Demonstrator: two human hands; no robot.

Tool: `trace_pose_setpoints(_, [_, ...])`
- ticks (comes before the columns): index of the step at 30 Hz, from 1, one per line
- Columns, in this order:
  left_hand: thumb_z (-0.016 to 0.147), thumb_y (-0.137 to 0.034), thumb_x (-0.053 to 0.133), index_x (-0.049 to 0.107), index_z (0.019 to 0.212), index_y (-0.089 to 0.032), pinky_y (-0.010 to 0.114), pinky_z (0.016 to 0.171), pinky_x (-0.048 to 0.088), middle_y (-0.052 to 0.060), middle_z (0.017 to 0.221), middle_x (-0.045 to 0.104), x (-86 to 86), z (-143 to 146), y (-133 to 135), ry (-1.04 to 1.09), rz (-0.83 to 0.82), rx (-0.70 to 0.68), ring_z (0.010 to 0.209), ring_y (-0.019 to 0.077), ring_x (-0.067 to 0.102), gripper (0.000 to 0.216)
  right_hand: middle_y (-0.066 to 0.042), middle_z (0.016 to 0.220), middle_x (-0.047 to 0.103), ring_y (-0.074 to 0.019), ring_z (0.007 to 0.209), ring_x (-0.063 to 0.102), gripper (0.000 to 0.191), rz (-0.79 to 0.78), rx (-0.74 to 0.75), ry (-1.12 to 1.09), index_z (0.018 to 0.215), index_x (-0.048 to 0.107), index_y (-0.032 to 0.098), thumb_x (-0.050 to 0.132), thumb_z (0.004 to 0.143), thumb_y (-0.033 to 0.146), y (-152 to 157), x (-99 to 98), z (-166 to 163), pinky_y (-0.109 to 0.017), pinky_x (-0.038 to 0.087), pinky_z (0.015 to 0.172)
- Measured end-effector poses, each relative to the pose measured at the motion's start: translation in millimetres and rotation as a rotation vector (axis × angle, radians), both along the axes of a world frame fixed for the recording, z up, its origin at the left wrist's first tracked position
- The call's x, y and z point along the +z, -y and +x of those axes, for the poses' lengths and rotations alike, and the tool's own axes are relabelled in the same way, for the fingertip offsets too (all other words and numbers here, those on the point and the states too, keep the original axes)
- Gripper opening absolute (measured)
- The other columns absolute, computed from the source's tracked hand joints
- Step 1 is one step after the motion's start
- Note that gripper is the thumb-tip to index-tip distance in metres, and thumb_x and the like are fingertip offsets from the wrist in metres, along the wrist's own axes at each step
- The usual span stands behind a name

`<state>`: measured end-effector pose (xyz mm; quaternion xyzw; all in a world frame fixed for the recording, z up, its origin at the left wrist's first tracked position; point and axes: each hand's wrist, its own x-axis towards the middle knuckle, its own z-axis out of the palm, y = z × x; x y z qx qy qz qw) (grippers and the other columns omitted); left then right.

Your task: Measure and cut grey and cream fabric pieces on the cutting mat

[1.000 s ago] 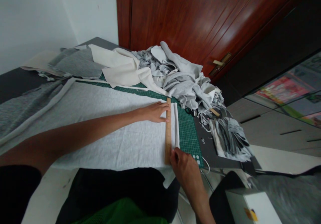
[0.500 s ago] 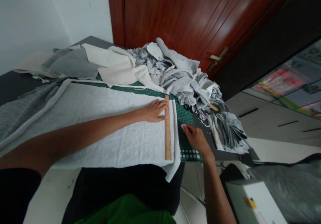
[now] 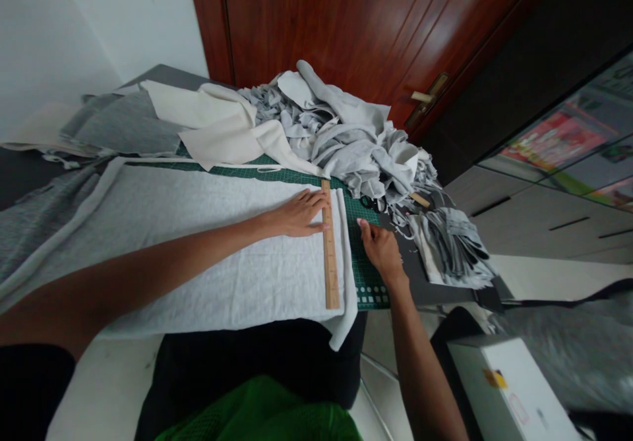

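A light grey cloth (image 3: 208, 236) lies spread flat over a green cutting mat (image 3: 363, 256). Along the cloth's right edge lies a wooden ruler (image 3: 329, 250). My left hand (image 3: 297, 213) presses flat on the cloth with its fingers stretched out against the ruler's upper part. My right hand (image 3: 378, 246) hovers over the mat just right of the ruler, fingers loosely curled toward black scissors (image 3: 370, 204) at the mat's far right; I cannot see anything in it.
A heap of grey fabric scraps (image 3: 346, 138) and cream cloth (image 3: 222, 131) lies behind the mat. Cut grey strips (image 3: 450, 243) sit at the right on the dark table. A wooden door (image 3: 356, 26) stands behind. A white box (image 3: 504, 388) is at the lower right.
My right hand left the ruler's near end and moved up and right over the mat toward the scissors. The left hand stayed pressed on the cloth by the ruler.
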<state>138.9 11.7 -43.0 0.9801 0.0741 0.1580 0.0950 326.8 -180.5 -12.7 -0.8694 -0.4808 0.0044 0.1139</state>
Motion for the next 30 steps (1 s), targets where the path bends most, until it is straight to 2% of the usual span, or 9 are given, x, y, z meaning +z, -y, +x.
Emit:
trace_pose_setpoints(2, [0.108,-0.057,0.049,0.053,0.140,-0.012,0.052,0.130,0.028,0.025,0.162,0.049,-0.6,0,0,0.006,0.005,0.007,0.157,0.0348,0.040,0.056,-0.012,0.092,0.080,-0.0242,0.088,0.077,0.045,0.035,0.048,-0.034,0.100,0.075,0.018,0.041,0.115,0.044,13,-0.7,-14,-0.029,0.046,0.073])
trace_pose_setpoints(4, [0.107,-0.057,0.051,0.054,0.139,-0.011,0.052,0.130,0.028,0.025,0.162,0.049,-1.6,1,0,0.006,0.006,0.017,0.157,0.0357,0.040,0.056,-0.012,0.101,0.079,-0.0257,0.092,0.075,0.033,0.088,0.104,-0.052,0.114,0.070,0.018,0.053,0.109,0.045,31,-4.6,-33,-0.032,0.050,0.079])
trace_pose_setpoints(6, [0.107,-0.057,0.052,0.055,0.138,-0.011,0.052,0.131,0.027,0.026,0.162,0.048,-3.4,2,-1,0.005,0.005,0.026,0.157,0.0366,0.040,0.056,-0.015,0.117,0.076,-0.0291,0.104,0.073,0.037,0.125,0.153,-0.036,0.129,0.064,0.016,0.058,0.105,0.043,51,-11.0,-53,-0.038,0.054,0.091])
trace_pose_setpoints(8, [0.107,-0.057,0.052,0.056,0.137,-0.011,0.052,0.131,0.026,0.025,0.163,0.048,-5.7,4,-2,0.006,0.010,0.036,0.157,0.0364,0.040,0.056,-0.018,0.126,0.072,-0.0322,0.116,0.069,0.041,0.135,0.189,-0.006,0.138,0.059,0.015,0.055,0.104,0.038,73,-18.1,-71,-0.045,0.055,0.099])
trace_pose_setpoints(13, [0.107,-0.064,0.046,0.054,0.139,-0.015,0.049,0.131,0.027,0.021,0.163,0.049,-10.6,6,-7,0.017,0.042,0.031,0.156,0.0333,0.042,0.059,-0.020,0.128,0.070,-0.0365,0.122,0.066,0.044,0.155,0.196,0.049,0.144,0.054,0.014,0.051,0.103,0.030,111,-27.8,-93,-0.054,0.057,0.102])
trace_pose_setpoints(18, [0.107,-0.068,0.042,0.055,0.137,-0.014,0.049,0.129,0.031,0.022,0.162,0.049,-8.5,8,-14,0.001,0.057,0.046,0.154,0.0349,0.045,0.064,-0.019,0.124,0.071,-0.0344,0.116,0.069,0.039,0.146,0.170,0.026,0.137,0.056,0.014,0.044,0.100,0.015,103,-27.2,-86,-0.052,0.057,0.100])
trace_pose_setpoints(26, [0.106,-0.067,0.044,0.054,0.139,-0.013,0.050,0.128,0.031,0.022,0.162,0.049,-3.0,12,-30,-0.024,0.033,0.076,0.150,0.0357,0.048,0.065,-0.015,0.125,0.063,-0.0307,0.115,0.065,0.054,0.258,0.272,-0.113,0.137,0.059,0.019,0.041,0.090,0.002,70,-19.6,-64,-0.050,0.057,0.101])
trace_pose_setpoints(28, [0.105,-0.067,0.045,0.055,0.140,-0.011,0.051,0.128,0.029,0.024,0.162,0.048,-2.5,13,-35,-0.028,0.024,0.081,0.151,0.0366,0.047,0.067,-0.014,0.122,0.062,-0.0289,0.111,0.065,0.049,0.248,0.348,-0.150,0.128,0.066,0.022,0.042,0.091,0.001,65,-17.6,-55,-0.049,0.057,0.101])
trace_pose_setpoints(30, [0.105,-0.068,0.045,0.055,0.140,-0.009,0.051,0.130,0.028,0.025,0.164,0.046,-2.3,13,-40,-0.029,0.023,0.073,0.154,0.0375,0.044,0.069,-0.013,0.117,0.061,-0.0285,0.108,0.066,0.034,0.234,0.400,-0.174,0.116,0.071,0.022,0.047,0.097,0.008,61,-16.1,-47,-0.050,0.057,0.101])
